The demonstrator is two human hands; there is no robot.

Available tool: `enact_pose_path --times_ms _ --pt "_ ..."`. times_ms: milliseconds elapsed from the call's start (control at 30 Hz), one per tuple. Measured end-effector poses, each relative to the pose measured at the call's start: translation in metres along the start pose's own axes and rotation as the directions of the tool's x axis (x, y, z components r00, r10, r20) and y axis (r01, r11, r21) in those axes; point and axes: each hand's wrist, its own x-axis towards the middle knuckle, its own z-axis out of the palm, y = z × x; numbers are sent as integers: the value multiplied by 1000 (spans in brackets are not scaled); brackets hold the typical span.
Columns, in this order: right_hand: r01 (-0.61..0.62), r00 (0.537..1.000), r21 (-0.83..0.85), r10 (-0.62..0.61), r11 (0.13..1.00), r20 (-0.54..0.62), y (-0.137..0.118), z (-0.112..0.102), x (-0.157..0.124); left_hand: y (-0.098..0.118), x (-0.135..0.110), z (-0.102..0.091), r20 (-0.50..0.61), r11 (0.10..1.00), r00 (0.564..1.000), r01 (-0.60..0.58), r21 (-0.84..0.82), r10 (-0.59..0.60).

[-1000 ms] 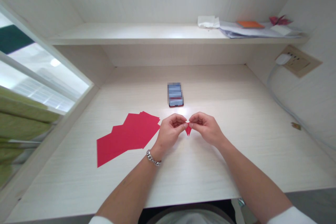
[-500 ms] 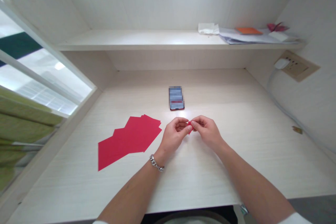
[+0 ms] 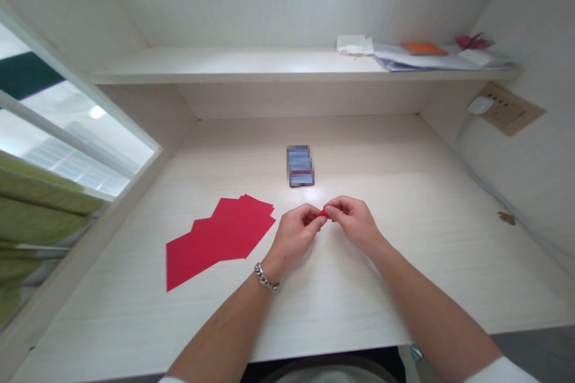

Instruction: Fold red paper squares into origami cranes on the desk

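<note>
A small piece of folded red paper point(image 3: 323, 213) is pinched between my two hands above the desk, mostly covered by the fingertips. My left hand point(image 3: 298, 228), with a chain bracelet at the wrist, grips its left side between thumb and fingers. On the other side, my right hand point(image 3: 353, 219) pinches it with thumb and index finger. Several red paper sheets point(image 3: 220, 233) lie overlapping in a fan to the left of my left hand. Beyond the hands a phone point(image 3: 300, 166) rests flat, its screen lit and blurred.
Across the back runs a shelf point(image 3: 224, 63) holding papers point(image 3: 390, 58), an orange item point(image 3: 424, 48) and crumpled white tissue point(image 3: 354, 44). A wall socket point(image 3: 507, 109) on the right has a plugged-in charger, whose cable point(image 3: 485, 188) trails down the desk's right side.
Less of the red paper shows between my fingers, and its lower point is out of sight. Both hands remain in nearly the same place; the view has shifted slightly.
</note>
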Motion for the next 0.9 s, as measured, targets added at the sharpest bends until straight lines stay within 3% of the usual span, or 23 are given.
enact_pose_path --times_ms 167,267,467,667,900 --pt "-27 993 191 48 981 -107 2 7 1 4 1 2 19 997 1000 -5 -81 6" --pt "-20 991 216 47 976 -125 1 10 -1 6 1 5 9 995 1000 11 -102 -10" --pt "-15 995 179 33 984 -96 3 11 -2 5 0 4 -38 992 999 13 -123 -18" --pt "25 999 32 -26 999 27 1 3 -1 3 1 -4 -55 1000 998 -5 2 5" --pt "55 998 -9 -55 998 -39 1 6 -3 5 2 -2 -45 997 999 -11 -73 8"
